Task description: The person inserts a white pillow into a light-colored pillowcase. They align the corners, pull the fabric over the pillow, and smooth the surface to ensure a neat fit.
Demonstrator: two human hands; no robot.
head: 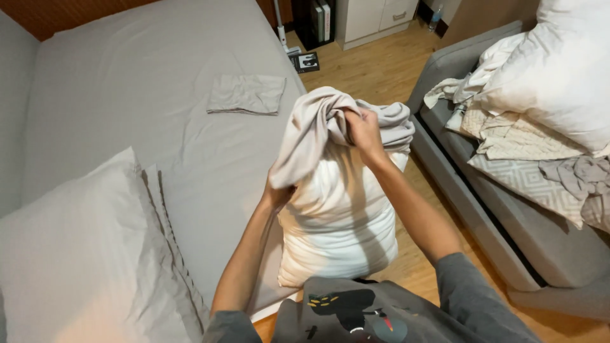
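At the bed edge, the right hand pinched a soft grey pillowcase bunched over 1 upright white pillow; the left hand gripped its side. Light, floppy, probably best held by the hem.

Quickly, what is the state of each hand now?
Left hand: mostly hidden under the grey pillowcase, against the white pillow; grip cannot be told.
Right hand: closed on the pillowcase.
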